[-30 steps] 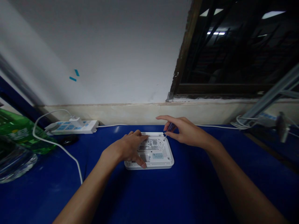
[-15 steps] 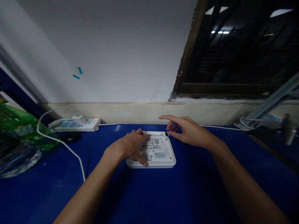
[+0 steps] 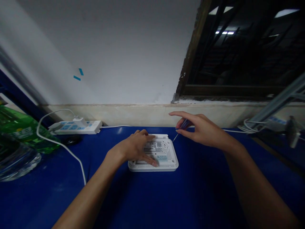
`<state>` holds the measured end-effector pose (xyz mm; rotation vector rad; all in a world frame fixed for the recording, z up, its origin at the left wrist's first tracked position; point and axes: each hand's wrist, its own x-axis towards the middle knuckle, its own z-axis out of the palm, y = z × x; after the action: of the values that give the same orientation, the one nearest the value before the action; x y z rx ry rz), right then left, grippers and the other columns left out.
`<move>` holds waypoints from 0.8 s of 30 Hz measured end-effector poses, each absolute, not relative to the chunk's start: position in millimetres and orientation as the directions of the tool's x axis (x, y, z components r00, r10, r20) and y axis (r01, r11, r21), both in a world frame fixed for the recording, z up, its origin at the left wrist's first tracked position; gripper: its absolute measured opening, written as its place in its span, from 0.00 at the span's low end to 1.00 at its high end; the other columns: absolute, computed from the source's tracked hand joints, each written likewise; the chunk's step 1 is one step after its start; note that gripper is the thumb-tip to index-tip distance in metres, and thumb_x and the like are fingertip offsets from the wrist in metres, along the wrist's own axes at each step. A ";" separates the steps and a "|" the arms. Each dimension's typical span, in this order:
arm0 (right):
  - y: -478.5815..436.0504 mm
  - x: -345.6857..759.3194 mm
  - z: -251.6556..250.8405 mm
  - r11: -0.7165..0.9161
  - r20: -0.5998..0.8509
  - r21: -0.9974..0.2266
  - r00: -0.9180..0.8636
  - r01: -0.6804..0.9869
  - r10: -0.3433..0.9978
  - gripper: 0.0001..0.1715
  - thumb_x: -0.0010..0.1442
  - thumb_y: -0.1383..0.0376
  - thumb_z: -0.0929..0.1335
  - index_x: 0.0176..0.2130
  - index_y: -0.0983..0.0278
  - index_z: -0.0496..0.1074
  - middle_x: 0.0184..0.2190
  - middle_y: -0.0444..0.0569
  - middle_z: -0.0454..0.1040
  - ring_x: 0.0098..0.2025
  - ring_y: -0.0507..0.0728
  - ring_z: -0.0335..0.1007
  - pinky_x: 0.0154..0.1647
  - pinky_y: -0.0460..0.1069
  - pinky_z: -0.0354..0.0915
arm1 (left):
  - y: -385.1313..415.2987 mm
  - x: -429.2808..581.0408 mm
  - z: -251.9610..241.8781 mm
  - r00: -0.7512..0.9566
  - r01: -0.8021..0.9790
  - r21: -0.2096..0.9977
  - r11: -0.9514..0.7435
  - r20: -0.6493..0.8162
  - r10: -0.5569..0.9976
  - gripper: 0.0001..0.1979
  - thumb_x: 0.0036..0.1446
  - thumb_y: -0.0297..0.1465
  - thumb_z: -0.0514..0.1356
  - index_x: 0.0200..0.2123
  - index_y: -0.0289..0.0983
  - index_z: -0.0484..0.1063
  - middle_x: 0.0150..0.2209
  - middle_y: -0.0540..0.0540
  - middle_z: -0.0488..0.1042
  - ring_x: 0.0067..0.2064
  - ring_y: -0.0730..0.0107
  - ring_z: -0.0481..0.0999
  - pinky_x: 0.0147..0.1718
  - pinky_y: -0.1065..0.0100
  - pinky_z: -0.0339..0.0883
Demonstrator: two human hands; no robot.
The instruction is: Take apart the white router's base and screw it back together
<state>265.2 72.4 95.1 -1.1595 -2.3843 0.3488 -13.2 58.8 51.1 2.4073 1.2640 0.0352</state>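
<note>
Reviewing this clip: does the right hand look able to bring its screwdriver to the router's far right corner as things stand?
Probably yes. The right hand holds the screwdriver with its tip just beside that corner of the router, and nothing stands between them. The left hand lies across the router's other side.

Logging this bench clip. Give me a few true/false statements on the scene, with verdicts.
1. The left hand rests on the white router. True.
2. The left hand holds a screwdriver. False: the right hand holds the blue-handled screwdriver.
3. The router's labelled face is turned down. False: the labelled face, with its QR code, faces up.
4. A white power strip lies against the wall, to the left of the router. True.
</note>
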 end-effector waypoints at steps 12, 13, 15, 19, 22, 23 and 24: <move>68.9 300.6 107.0 0.544 0.246 -0.558 -0.501 0.627 0.830 0.34 0.59 0.65 0.73 0.63 0.54 0.68 0.32 0.42 0.82 0.33 0.57 0.80 0.35 0.49 0.74 | 64.2 99.8 27.8 0.622 0.616 0.517 -0.594 0.144 0.770 0.09 0.63 0.35 0.64 0.43 0.37 0.80 0.42 0.45 0.81 0.45 0.60 0.79 0.47 0.65 0.69; 69.2 303.5 106.9 0.532 0.230 -0.568 -0.500 0.627 0.835 0.34 0.59 0.65 0.73 0.63 0.54 0.68 0.32 0.42 0.82 0.33 0.57 0.80 0.34 0.49 0.74 | 67.1 105.5 26.1 0.638 0.615 0.511 -0.600 0.123 0.760 0.07 0.64 0.33 0.63 0.40 0.38 0.81 0.39 0.46 0.82 0.42 0.62 0.80 0.43 0.66 0.69; 69.8 310.3 106.5 0.501 0.189 -0.570 -0.489 0.651 0.852 0.34 0.58 0.65 0.73 0.62 0.55 0.69 0.31 0.43 0.82 0.32 0.57 0.79 0.33 0.49 0.73 | 72.0 114.0 23.5 0.672 0.617 0.492 -0.614 0.075 0.736 0.06 0.62 0.28 0.62 0.36 0.38 0.81 0.35 0.48 0.82 0.37 0.64 0.81 0.38 0.68 0.70; 72.6 327.3 104.5 0.429 0.113 -0.548 -0.445 0.718 0.888 0.34 0.56 0.65 0.74 0.61 0.56 0.70 0.30 0.42 0.81 0.31 0.57 0.79 0.31 0.48 0.72 | 77.9 125.1 21.8 0.699 0.655 0.404 -0.639 -0.002 0.715 0.09 0.54 0.20 0.62 0.33 0.38 0.82 0.33 0.45 0.82 0.36 0.60 0.82 0.36 0.66 0.70; 75.0 338.4 103.5 0.405 0.087 -0.529 -0.427 0.746 0.900 0.33 0.56 0.65 0.74 0.60 0.57 0.70 0.27 0.41 0.81 0.29 0.57 0.79 0.30 0.48 0.71 | 80.3 132.1 22.5 0.723 0.656 0.337 -0.675 -0.023 0.691 0.10 0.53 0.20 0.62 0.32 0.39 0.81 0.35 0.44 0.82 0.41 0.56 0.82 0.41 0.63 0.71; 75.5 341.0 103.6 0.397 0.082 -0.523 -0.419 0.754 0.904 0.33 0.56 0.65 0.74 0.61 0.58 0.70 0.26 0.41 0.80 0.29 0.57 0.79 0.29 0.48 0.70 | 80.9 134.0 22.7 0.731 0.653 0.319 -0.687 -0.026 0.682 0.10 0.53 0.20 0.62 0.33 0.39 0.81 0.36 0.44 0.82 0.43 0.55 0.81 0.42 0.62 0.71; 75.8 343.1 103.8 0.388 0.077 -0.520 -0.411 0.761 0.909 0.34 0.56 0.65 0.74 0.61 0.58 0.70 0.26 0.41 0.80 0.28 0.57 0.78 0.29 0.48 0.70 | 81.2 135.6 22.8 0.735 0.652 0.302 -0.696 -0.027 0.677 0.10 0.53 0.21 0.62 0.33 0.39 0.81 0.36 0.43 0.81 0.44 0.54 0.81 0.44 0.61 0.71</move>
<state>343.1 75.8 103.8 -1.4506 -2.3022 0.5859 135.6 81.2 22.8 2.6466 1.0392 0.1241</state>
